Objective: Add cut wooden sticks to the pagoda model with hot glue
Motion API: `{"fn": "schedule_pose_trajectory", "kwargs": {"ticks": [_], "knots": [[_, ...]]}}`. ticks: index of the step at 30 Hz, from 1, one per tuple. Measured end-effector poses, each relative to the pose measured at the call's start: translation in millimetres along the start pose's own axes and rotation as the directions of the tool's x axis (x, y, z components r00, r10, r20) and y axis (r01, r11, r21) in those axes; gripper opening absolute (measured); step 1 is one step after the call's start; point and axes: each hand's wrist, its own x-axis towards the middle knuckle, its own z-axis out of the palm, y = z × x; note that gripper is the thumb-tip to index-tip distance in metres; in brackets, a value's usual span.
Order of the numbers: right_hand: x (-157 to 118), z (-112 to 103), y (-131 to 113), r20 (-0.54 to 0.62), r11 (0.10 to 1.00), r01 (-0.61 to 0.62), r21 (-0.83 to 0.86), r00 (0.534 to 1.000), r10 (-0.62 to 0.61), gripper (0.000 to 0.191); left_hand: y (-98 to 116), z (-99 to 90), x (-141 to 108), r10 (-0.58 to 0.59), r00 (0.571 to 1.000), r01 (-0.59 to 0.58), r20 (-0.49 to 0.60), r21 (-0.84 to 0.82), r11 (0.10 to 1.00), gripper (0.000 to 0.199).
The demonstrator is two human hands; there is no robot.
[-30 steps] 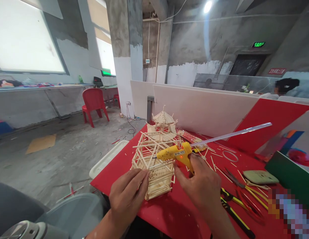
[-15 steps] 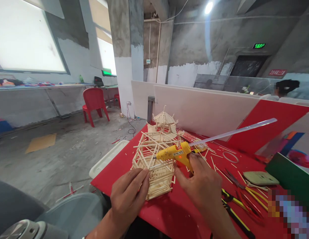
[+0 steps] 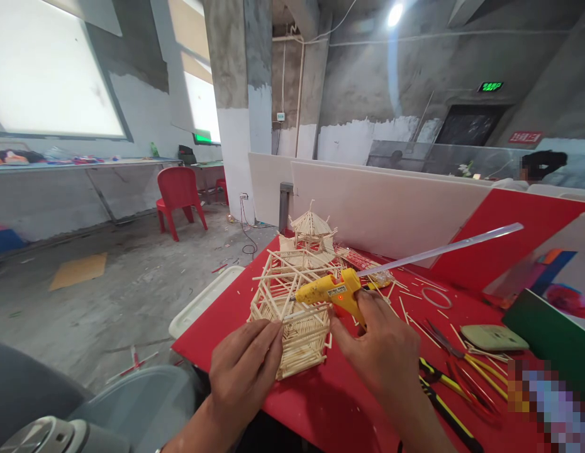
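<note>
A model built of thin wooden sticks (image 3: 304,346) stands on the red table (image 3: 217,321), with a pointed stick roof (image 3: 311,224) behind it. My left hand (image 3: 248,362) is at the model's near left side, its fingertips pinching a thin stick at the model's edge. My right hand (image 3: 382,340) is wrapped round the handle of a yellow glue gun (image 3: 330,288). A long clear glue stick (image 3: 443,250) sticks out of the gun's back. The nozzle points left, just over the model's sticks.
Pliers (image 3: 446,377), scissors (image 3: 467,358), a green case (image 3: 494,338), a tape ring (image 3: 436,297) and loose sticks lie on the right. White panels (image 3: 377,201) stand behind the table. A red chair (image 3: 178,192) is on the left; a person (image 3: 540,167) sits far right.
</note>
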Motion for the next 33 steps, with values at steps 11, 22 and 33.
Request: {"fn": "schedule_pose_trajectory", "kwargs": {"ticks": [11, 22, 33], "knots": [[0.1, 0.8, 0.9, -0.011, 1.0, 0.016, -0.002, 1.0, -0.016, 0.038, -1.3, 0.3, -1.5, 0.02, 1.0, -0.02, 0.016, -0.006, 1.0, 0.025], [0.3, 0.1, 0.5, -0.001, 1.0, 0.011, 0.008, 1.0, -0.011, 0.035, -2.0, -1.1, -1.1, 0.038, 0.999, -0.038, 0.032, 0.014, 0.999, 0.022], [-0.9, 0.6, 1.1, 0.005, 1.0, 0.008, -0.001, 1.0, -0.008, 0.038, -2.5, -1.9, -1.1, 0.04, 0.998, -0.041, 0.048, 0.016, 0.999, 0.023]]}}
